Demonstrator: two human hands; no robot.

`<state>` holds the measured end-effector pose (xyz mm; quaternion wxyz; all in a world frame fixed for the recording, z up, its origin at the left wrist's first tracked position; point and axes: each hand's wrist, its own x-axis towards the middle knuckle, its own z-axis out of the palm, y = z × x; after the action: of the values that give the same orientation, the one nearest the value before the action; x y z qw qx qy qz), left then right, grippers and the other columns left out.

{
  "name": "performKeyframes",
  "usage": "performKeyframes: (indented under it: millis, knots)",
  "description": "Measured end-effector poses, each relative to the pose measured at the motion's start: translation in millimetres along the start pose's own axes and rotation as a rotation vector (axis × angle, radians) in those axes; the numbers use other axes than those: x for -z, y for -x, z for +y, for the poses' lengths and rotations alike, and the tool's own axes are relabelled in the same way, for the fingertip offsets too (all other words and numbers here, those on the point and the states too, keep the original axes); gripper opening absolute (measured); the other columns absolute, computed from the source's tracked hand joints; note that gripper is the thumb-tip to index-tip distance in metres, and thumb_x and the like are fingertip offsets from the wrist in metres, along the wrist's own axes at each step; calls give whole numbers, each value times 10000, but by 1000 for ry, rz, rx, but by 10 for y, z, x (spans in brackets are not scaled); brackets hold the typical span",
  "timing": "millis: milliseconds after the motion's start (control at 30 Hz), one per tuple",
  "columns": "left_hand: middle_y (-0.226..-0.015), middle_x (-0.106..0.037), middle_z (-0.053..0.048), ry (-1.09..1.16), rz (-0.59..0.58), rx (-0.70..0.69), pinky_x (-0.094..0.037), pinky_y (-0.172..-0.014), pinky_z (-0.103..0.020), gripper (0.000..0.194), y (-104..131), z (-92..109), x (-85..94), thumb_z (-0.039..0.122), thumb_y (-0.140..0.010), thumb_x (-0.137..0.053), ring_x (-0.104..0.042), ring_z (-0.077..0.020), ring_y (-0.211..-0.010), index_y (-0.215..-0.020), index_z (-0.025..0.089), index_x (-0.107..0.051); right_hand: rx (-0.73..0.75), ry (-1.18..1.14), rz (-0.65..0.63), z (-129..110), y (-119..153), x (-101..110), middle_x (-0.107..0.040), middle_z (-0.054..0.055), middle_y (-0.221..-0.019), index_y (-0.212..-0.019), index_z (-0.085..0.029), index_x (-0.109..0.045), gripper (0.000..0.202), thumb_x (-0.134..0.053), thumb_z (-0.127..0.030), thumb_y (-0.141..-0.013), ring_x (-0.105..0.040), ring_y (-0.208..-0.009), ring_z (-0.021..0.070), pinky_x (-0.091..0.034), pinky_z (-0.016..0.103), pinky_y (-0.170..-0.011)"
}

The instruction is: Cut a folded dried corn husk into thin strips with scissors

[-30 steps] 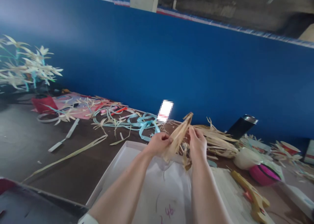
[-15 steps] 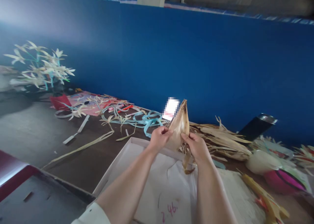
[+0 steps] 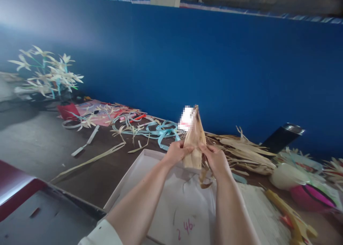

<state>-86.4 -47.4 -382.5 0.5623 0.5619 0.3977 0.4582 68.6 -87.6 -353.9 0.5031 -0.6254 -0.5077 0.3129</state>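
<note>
A dried corn husk (image 3: 193,155), pale tan with a dark pointed tip at the top, is held upright between my two hands over the far edge of a shallow white box (image 3: 163,198). My left hand (image 3: 175,153) pinches its left side with thumb and fingers. On the right side, my right hand (image 3: 214,159) grips it the same way. Below my right hand dangles a curled brown strip of husk (image 3: 205,182). Red handwriting marks the bottom of the box.
More dried husks (image 3: 246,150) are heaped right of my hands, near a dark flask (image 3: 281,137). Light-blue ribbon (image 3: 163,130) and a phone-like bright screen (image 3: 186,119) lie behind. Husk flowers (image 3: 53,73) stand left; yellow-handled tool (image 3: 291,214) right. A blue wall (image 3: 171,59) closes the back.
The husk has turned to a flatter, more upright pose, its tip shifting a little left. My left thumb has moved farther across it toward my right hand.
</note>
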Motion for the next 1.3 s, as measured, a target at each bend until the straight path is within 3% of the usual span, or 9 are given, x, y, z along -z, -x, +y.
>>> performKeyframes:
  millis: [67, 167, 367, 733, 1000, 1133, 1300]
  knots:
    - [-735, -641, -50, -22, 48, 11, -416, -537, -219, 351, -1, -6, 7, 422, -653, -669, -555, -132, -609, -820, 114, -650, -27, -53, -7, 21, -18, 13, -612, 41, -534, -655, -183, -674, 472, -538, -633, -698, -542, -479, 169, -391, 272, -465]
    - [-739, -645, -45, -47, 129, 16, -411, -534, -219, 304, 0, 23, 14, 391, -669, -651, -552, -131, -606, -816, 124, -649, -62, -172, -72, 37, -48, 27, -663, 60, -675, -798, -205, -688, 514, -444, -654, -749, -585, -556, 186, -424, 284, -493]
    - [-590, -541, 8, -130, 169, -84, -332, -480, -188, 219, 19, 64, -11, 335, -684, -601, -452, -88, -534, -689, 118, -616, 12, 21, -189, -21, -6, -12, -619, 2, -606, -835, -180, -680, 359, -675, -479, -636, -534, -528, 151, -406, 256, -499]
    - [-552, -476, 25, -204, 234, -166, -286, -473, -196, 263, 36, 65, 15, 377, -720, -552, -409, -89, -529, -648, 128, -595, -71, -178, -191, 129, -65, -35, -614, 9, -642, -843, -172, -661, 304, -653, -425, -675, -548, -555, 139, -441, 247, -518]
    - [-773, -648, -36, -130, 89, -136, -394, -556, -214, 306, 43, 8, -30, 382, -684, -625, -556, -144, -662, -858, 132, -651, -18, -132, -223, 53, -16, -36, -602, -2, -602, -876, -159, -674, 381, -679, -466, -650, -509, -511, 124, -380, 229, -470]
    - [-741, -645, -46, -137, 127, -82, -395, -539, -225, 322, 41, -7, -27, 412, -696, -613, -567, -158, -647, -820, 119, -663, 28, 69, -116, 11, -10, -28, -592, -8, -545, -791, -168, -688, 386, -638, -530, -667, -483, -474, 127, -349, 237, -453]
    - [-621, -594, -35, -157, 263, 33, -363, -486, -230, 344, -33, -54, -9, 429, -671, -633, -515, -138, -543, -784, 105, -666, 74, 270, 171, 36, -72, 135, -690, 60, -734, -820, -185, -710, 420, -554, -562, -718, -610, -672, 220, -439, 306, -622]
